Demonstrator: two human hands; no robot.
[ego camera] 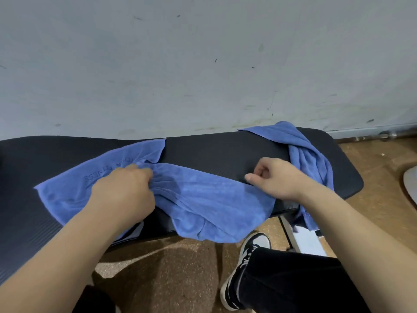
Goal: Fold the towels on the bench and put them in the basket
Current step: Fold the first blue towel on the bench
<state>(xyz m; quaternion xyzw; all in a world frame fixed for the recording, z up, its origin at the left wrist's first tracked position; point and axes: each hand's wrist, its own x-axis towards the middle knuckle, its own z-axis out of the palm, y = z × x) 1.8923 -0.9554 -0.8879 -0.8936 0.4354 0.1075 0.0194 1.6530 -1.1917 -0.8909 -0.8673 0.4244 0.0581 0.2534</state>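
A blue towel (203, 199) lies rumpled across the middle of the black padded bench (216, 150), with its front part hanging over the near edge. My left hand (123, 190) grips a bunch of this towel near its middle. My right hand (277, 177) is at the towel's right edge, fingers curled and thumb pointing left; whether it pinches the cloth is unclear. A second blue towel (309, 154) lies crumpled on the bench's right end and hangs down its front. No basket is in view.
A pale scuffed wall (203, 64) stands right behind the bench. The floor (171, 267) is brown. My leg in dark trousers and a black-and-white shoe (243, 267) are at the lower right. A white object (410, 184) shows at the right edge.
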